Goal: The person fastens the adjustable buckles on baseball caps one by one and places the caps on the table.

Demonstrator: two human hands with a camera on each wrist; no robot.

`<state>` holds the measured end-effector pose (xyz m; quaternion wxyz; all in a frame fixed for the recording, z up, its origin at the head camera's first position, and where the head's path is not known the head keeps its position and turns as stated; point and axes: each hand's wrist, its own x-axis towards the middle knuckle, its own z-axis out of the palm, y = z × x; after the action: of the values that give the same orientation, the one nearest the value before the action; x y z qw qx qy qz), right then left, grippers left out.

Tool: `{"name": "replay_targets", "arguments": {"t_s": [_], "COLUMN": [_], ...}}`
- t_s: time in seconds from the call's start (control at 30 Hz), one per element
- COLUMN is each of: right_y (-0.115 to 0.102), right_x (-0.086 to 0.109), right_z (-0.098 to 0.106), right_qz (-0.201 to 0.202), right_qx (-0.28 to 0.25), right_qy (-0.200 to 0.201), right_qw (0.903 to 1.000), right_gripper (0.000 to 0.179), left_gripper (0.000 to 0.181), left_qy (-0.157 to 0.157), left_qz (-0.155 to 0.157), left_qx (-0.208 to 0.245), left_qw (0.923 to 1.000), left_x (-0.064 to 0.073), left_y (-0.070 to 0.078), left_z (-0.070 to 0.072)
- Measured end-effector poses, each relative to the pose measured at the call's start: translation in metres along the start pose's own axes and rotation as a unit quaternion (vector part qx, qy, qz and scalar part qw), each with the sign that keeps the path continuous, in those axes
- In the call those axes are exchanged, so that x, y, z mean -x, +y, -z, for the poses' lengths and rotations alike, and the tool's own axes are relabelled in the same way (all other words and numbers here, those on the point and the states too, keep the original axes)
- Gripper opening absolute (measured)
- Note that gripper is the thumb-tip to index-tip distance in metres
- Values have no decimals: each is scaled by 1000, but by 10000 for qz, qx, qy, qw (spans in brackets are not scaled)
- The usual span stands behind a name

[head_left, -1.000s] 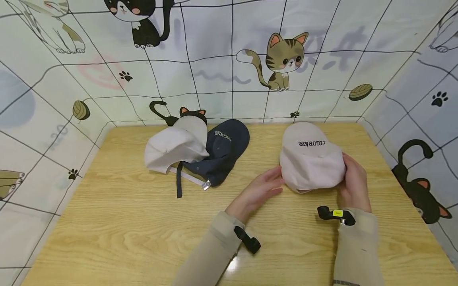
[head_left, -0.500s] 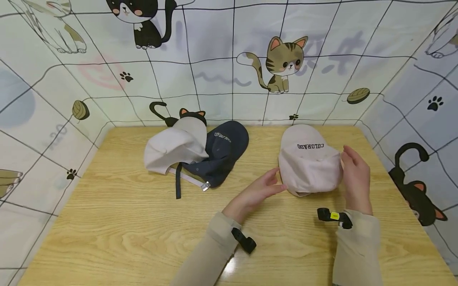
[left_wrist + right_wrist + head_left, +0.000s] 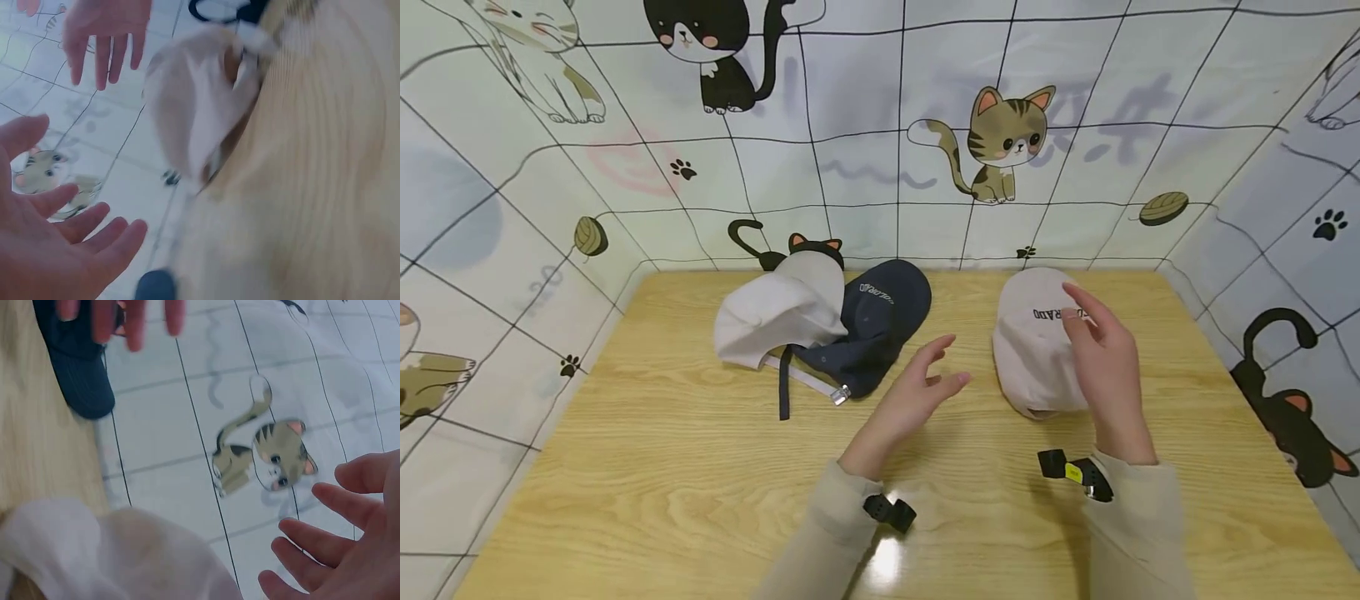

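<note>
A pale pink baseball cap (image 3: 1037,367) with COLORADO lettering lies on the right of the table, brim toward the wall. My right hand (image 3: 1108,367) is raised over its right side, fingers spread and holding nothing, and it hides part of the lettering. To the cap's left, my left hand (image 3: 913,392) hovers with loosely bent, parted fingers and nothing in them. In the left wrist view, the pink cap (image 3: 194,100) appears beyond the left hand (image 3: 62,231), with the right hand above. At the back left, a white cap (image 3: 775,312) overlaps a navy cap (image 3: 880,325).
The wooden table (image 3: 700,500) meets a cat-patterned cloth wall (image 3: 865,167) at its back and sides. A strap with a metal buckle (image 3: 840,395) trails from the left pair of caps toward the front. Dark wrist cameras sit on both sleeves.
My right hand has let go of the pink cap's right side and risen over it. My left hand has drawn away leftward from the cap. The caps stay where they were.
</note>
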<state>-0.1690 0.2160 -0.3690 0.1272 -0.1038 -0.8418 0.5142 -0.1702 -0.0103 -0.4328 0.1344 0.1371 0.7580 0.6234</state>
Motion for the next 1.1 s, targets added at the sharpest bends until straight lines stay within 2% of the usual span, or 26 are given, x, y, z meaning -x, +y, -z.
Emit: {"name": "replay_targets", "arguments": {"t_s": [0.1,0.2,0.33,0.43,0.67,0.8,1.0,1.1], "right_y": [-4,-9,-17,-23,-33,-32,-22,-19], "right_x": [4,6,5,6,14,15,14,11], "right_z": [-15,-25,-41,-52,-72,-77,-82,-88], "right_qz": [459,895,1225,1256,971,876,825,898], "right_qx": [117,157,8,-220,-1180,-1312,-1522,-1439], "right_qy": [-297,-461,-577,-714,-1140,-1270,-1494,-1737], "right_qw": [9984,9948,9908,9893,9817,9793,9735,9701], "right_gripper": [38,36,34,34,32,33,37,38], "left_gripper": [54,49,44,44,49,51,56,56], "left_qy": [422,712,1052,1301,1851,1903,1677,1607], "left_qz": [-533,-956,-1093,-935,-219,-25,356,469], "left_qx": [-604,-1051,-1796,-2288,-2530,-2951,-3867,-4316], "left_qw": [9959,9873,9720,9602,9494,9363,9061,8864], "left_x": [8,13,19,22,25,22,21,21], "left_y": [5,13,19,18,11,6,-2,-4], "left_z": [17,37,58,68,75,75,72,71]}}
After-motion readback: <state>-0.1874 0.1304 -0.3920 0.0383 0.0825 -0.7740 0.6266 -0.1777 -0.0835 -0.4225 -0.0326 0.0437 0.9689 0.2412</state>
